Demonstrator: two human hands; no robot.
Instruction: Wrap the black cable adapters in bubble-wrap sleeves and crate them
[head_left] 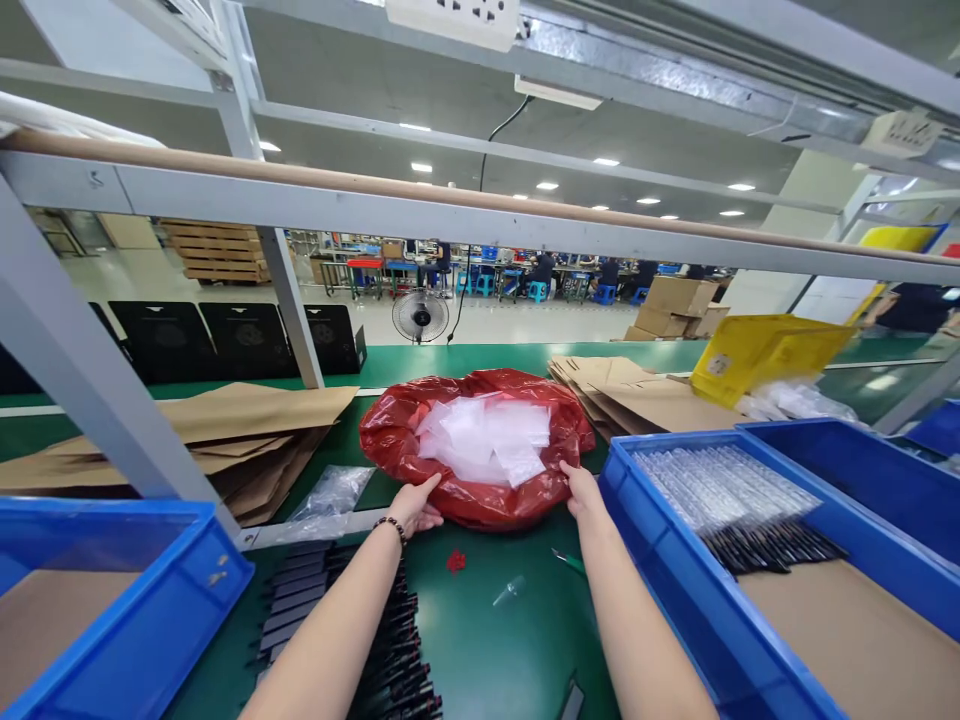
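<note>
A red plastic bag [487, 510] sits on the green table with its rim rolled open, holding a heap of thin white translucent packets [487, 440]. My left hand [415, 508], a beaded bracelet at its wrist, grips the near left edge of the bag, thumb on top. At the near right edge my right hand [583, 492] pinches the red plastic. Between my forearms lie a small red piece [456, 561], a small clear tube [510, 591] and a green-handled pointed tool [568, 560]. Beneath my left forearm are rows of black slim parts [300, 590].
Blue bins stand at left [150, 560] and right [787, 590]; the right one holds clear-wrapped black items [727, 490]. Flat cardboard [262, 415] lies behind on both sides. A yellow crate [772, 355] is at back right. A metal frame bar [450, 215] crosses above.
</note>
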